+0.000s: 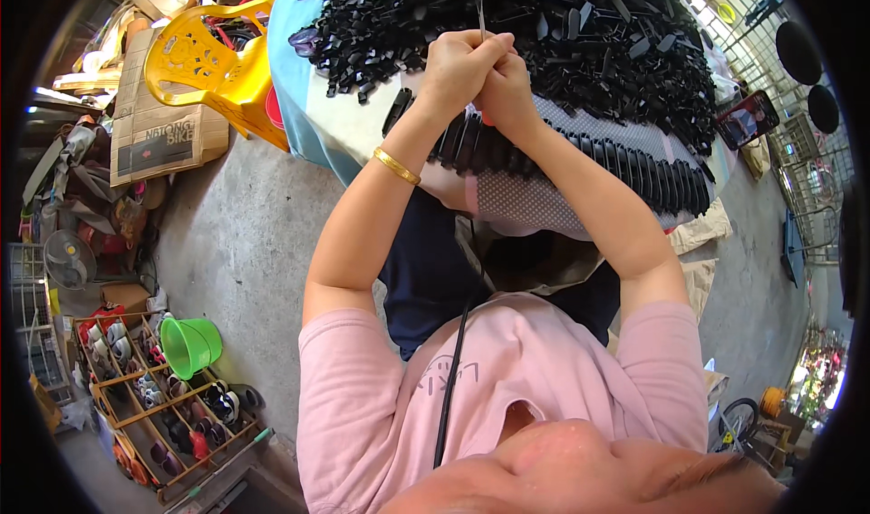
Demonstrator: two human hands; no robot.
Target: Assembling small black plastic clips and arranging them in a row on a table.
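Two things bear dark lettering [169, 137]: the cardboard carton [136, 120] at ten o'clock and the pink shirt [507, 333] at five. Both forearms [358, 210] converge just past twelve, where the right hand [509, 92] closes around a pointed blade [482, 20], tip toward twelve. The left hand [456, 70] curls tightly against it; I cannot tell what it grips. Black pieces [544, 43] lie heaped from eleven to two.

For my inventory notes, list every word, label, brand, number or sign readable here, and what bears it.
Cardboard box, left: bold printed capitals and a dark panel; wording withheld.
Pink shirt: dark lettering on the chest, partly creased; wording withheld.
Phone, right: anything on its screen is too small to read.
Black pieces: no readable marking visible.
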